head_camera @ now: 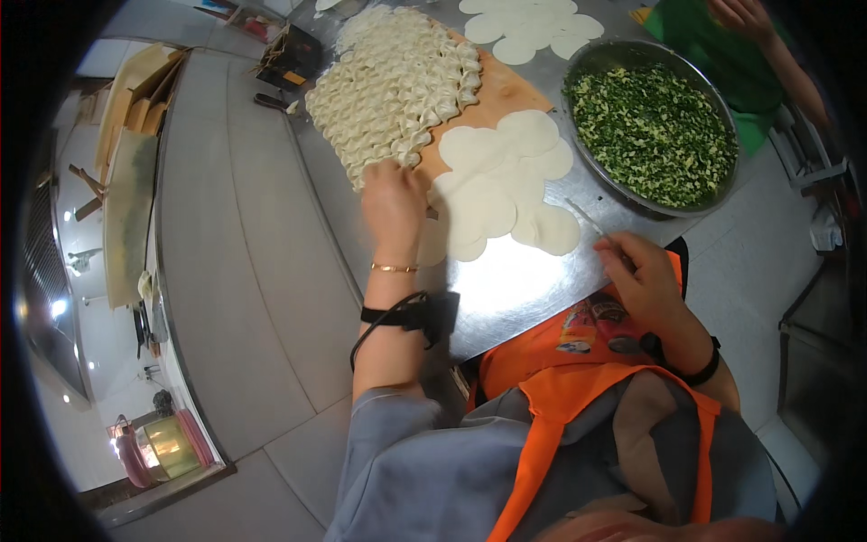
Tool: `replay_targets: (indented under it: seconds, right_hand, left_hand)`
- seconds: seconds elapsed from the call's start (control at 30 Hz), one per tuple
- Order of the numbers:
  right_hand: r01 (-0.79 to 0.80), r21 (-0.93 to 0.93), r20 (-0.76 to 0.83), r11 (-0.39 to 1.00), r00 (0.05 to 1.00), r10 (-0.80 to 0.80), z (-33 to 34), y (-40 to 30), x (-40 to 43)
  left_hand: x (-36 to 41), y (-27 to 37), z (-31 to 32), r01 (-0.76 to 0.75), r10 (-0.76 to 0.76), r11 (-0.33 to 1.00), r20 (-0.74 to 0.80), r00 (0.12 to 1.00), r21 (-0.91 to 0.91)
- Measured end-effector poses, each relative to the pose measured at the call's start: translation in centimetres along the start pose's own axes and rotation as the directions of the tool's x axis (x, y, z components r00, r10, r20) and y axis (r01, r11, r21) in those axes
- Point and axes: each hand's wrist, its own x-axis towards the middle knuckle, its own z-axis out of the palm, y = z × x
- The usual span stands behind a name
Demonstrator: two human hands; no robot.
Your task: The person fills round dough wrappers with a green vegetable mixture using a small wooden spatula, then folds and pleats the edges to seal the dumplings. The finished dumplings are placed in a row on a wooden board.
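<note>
My left hand (394,206) reaches down at the near end of dense rows of pleated raw dumplings (399,85). Its fingertips touch or hover over the last ones; whether they pinch a dumpling is hidden. These dumplings lie on a wooden board (511,87). Overlapping round dough wrappers (498,186) spread beside that hand, partly on the board and partly on the metal table (525,278). By the table's front edge, my right hand (637,274) grips a thin filling spatula (584,215), its blade pointing toward the wrappers. A steel bowl (728,179) holds chopped greens with yellow bits (650,135).
More wrappers (532,27) lie at the table's far side. Across the bowl stands another person in a green apron (718,68), one hand showing. A black box (291,57) and a dark-handled tool (271,102) sit near the left edge. Tiled floor (264,203) runs alongside.
</note>
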Motion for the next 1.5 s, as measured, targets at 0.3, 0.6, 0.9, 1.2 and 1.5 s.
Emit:
replay_targets:
  seconds: [0.3,0.6,0.9,1.2,1.5]
  right_hand:
    - [0.059,-0.002,0.034,0.998,0.998,-0.059,-0.4,0.3,-1.6]
    - [0.031,0.004,0.016,1.000,0.999,-0.031,-0.7,0.6,-2.1]
    - [0.037,0.017,0.028,0.999,0.999,-0.037,-0.4,1.2,-1.9]
    - [0.005,0.024,-0.055,1.000,0.998,-0.004,-0.9,2.3,-2.7]
    - [-0.011,0.044,-0.103,0.999,0.995,0.015,-1.3,2.4,-2.6]
  left_hand:
    - [6.2,3.2,7.8,-0.159,0.197,0.975,0.276,0.941,-0.155]
    - [6.3,3.6,5.0,-0.337,0.343,0.939,0.280,0.897,-0.070]
    - [4.5,4.5,3.1,-0.138,0.227,0.958,0.371,0.901,-0.251]
    - [4.0,6.0,-1.3,-0.226,0.279,0.951,0.272,0.921,-0.210]
    - [-1.9,9.5,-6.0,0.297,0.256,0.630,0.553,0.793,-0.718]
